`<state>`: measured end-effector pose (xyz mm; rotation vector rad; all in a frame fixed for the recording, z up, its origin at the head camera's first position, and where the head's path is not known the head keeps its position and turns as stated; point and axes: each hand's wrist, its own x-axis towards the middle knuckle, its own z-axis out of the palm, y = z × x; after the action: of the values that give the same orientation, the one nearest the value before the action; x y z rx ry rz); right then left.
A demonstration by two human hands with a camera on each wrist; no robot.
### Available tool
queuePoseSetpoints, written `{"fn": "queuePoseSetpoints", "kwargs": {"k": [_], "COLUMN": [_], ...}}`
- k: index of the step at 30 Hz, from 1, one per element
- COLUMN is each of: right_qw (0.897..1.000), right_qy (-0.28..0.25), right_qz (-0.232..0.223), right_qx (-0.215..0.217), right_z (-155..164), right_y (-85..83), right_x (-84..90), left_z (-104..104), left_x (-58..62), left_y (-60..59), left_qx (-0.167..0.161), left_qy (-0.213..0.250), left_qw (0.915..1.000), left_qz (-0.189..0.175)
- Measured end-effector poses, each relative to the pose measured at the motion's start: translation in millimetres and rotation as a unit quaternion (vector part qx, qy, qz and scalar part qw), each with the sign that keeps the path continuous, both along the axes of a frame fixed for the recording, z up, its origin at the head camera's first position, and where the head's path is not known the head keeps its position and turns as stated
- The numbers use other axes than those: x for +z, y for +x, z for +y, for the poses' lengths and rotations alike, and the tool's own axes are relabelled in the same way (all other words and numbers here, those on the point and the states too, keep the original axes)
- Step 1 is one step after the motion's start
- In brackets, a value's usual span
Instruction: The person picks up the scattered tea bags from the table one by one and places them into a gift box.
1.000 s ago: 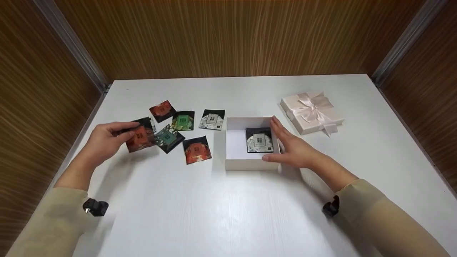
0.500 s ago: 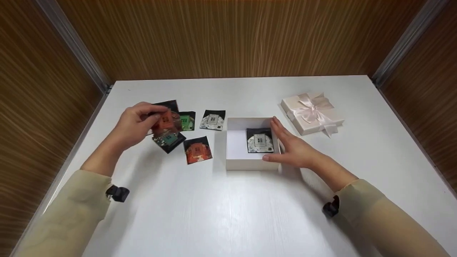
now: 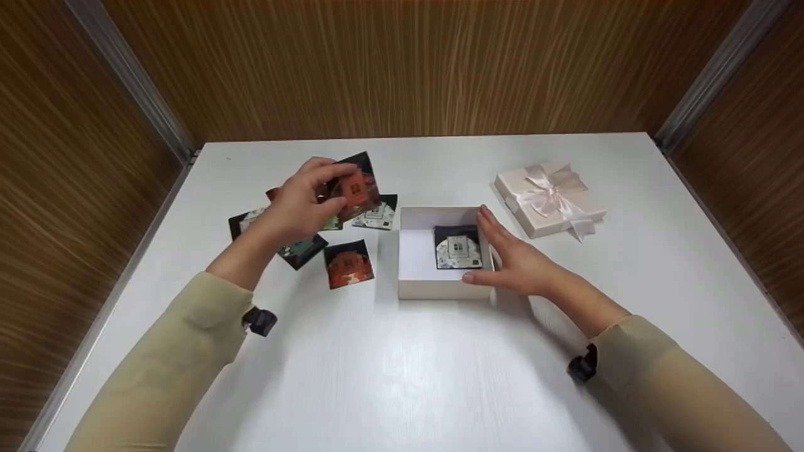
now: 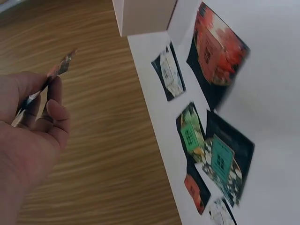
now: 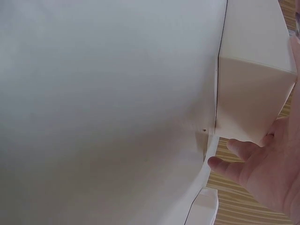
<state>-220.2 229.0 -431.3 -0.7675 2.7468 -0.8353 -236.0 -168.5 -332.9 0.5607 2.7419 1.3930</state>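
Orange-and-black, the sachet is pinched at its edge in the left hand, lifted above the loose packets near the tabletop's left side; the right hand lies flat-fingered against the open white box's right wall. Such a thin edge-pinch could let the sachet slip and drop short of the box; a nudge could also shift the box.

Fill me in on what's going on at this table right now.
A person is handling small square packets at a white table. The left hand pinches an orange-printed packet in the air, above other packets lying loose on the table. The right hand rests with straight fingers against the side of an open white box, which holds one black-and-white packet. The box's lid with a ribbon bow sits apart, to the right.
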Motion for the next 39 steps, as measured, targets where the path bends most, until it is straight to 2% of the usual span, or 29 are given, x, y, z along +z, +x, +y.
{"fn": "queuePoseSetpoints", "kwargs": {"k": [6,12,17,22,36,39], "right_qw": [1.0,1.0,1.0,1.0,1.0,1.0], "right_qy": [-0.002,0.0,0.002,0.002,0.001,-0.002], "right_qz": [0.002,-0.001,-0.004,-0.004,-0.008,-0.01], "right_qx": [-0.001,-0.003,-0.006,-0.005,-0.005,-0.006], "right_z": [0,0,0,0,0,0], "right_y": [-1.0,-1.2,-1.2,-0.9,-0.8,-1.0], "right_x": [-0.7,-0.4,0.2,0.5,-0.4,-0.3], "left_z": [24,46,60,73,108,113], "left_x": [0.4,-4.0,-11.5,-20.7,-44.3,-48.4], "left_y": [-3.8,-7.5,-12.3,-15.2,-17.4,-18.6], "left_qx": [-0.03,-0.027,-0.026,-0.032,-0.071,-0.088], "left_qy": [-0.011,-0.004,0.013,0.008,-0.046,-0.057], "left_qw": [0.9995,0.9994,0.999,0.9986,0.9933,0.9919], "left_qz": [0.004,-0.023,-0.034,-0.042,-0.079,-0.073]}}
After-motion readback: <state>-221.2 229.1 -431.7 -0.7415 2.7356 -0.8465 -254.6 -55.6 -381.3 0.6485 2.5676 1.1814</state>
